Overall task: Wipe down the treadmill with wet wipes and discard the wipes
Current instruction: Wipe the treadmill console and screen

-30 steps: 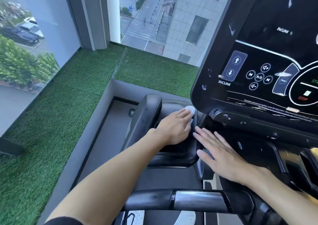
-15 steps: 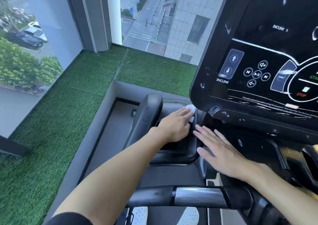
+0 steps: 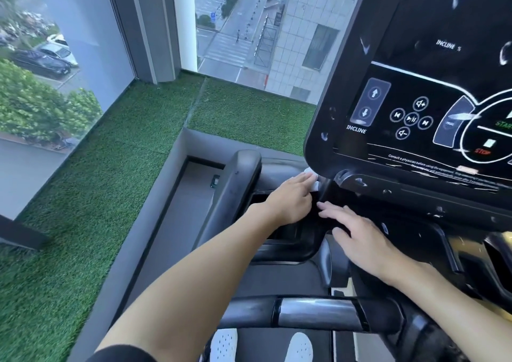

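The black treadmill console (image 3: 415,84) fills the upper right, with its dark storage tray (image 3: 285,248) below it. My left hand (image 3: 291,197) presses a white wet wipe (image 3: 313,180) against the tray's far edge, just under the console's lower left corner; only a small bit of the wipe shows past my fingertips. My right hand (image 3: 360,239) lies flat with fingers spread on the dark surface beside the tray, holding nothing.
A black side handle (image 3: 235,195) rises left of the tray. A grey-and-black handrail (image 3: 318,313) crosses the bottom, with white shoes (image 3: 224,345) beneath it. Green artificial turf (image 3: 83,209) and floor-to-ceiling windows (image 3: 41,57) lie to the left and ahead.
My left hand and the wipe have stayed at the tray's far edge, shifting only slightly. The view has tilted down a little, so the shoes now show.
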`<state>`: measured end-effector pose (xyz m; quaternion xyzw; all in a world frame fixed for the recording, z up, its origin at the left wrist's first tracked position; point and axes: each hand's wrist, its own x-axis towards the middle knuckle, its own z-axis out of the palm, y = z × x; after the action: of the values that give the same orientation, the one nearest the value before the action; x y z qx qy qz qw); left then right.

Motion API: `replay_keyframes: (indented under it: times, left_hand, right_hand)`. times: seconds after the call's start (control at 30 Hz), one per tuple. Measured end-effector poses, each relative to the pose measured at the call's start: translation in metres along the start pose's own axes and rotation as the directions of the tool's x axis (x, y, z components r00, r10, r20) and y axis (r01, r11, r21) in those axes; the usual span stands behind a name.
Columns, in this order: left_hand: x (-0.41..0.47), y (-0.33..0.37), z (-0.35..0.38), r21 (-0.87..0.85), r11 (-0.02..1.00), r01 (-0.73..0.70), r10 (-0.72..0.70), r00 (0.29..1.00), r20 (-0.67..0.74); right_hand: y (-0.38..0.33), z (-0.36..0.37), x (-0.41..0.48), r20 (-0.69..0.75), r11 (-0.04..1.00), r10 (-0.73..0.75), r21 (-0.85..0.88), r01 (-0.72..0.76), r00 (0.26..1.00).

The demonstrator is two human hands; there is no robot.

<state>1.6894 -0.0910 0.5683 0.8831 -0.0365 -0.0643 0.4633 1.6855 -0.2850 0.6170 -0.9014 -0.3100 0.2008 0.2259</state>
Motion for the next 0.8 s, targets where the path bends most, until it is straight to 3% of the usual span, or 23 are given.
replay_keyframes:
  times: [0.13,0.2,0.5,0.8]
  left_hand:
    - [-0.016,-0.004,0.007,0.065,0.998,-0.019,0.019,1.000,0.006]
    - [-0.026,0.000,0.010,0.044,0.999,0.007,-0.007,1.000,0.002]
    - [-0.077,0.012,0.028,0.111,0.986,-0.127,0.135,0.988,-0.074]
    - [-0.121,0.020,0.039,0.244,0.969,0.034,-0.025,0.999,-0.040]
  right_hand:
    - [-0.009,-0.005,-0.002,-0.101,0.985,0.129,0.131,-0.115,0.987]
    - [-0.013,-0.005,-0.002,-0.118,0.987,0.129,0.108,-0.116,0.985]
    - [-0.006,0.003,0.006,-0.203,0.999,0.031,-0.032,-0.039,0.979]
    - [-0.009,0.003,0.000,-0.063,0.986,-0.076,-0.154,0.066,0.995]
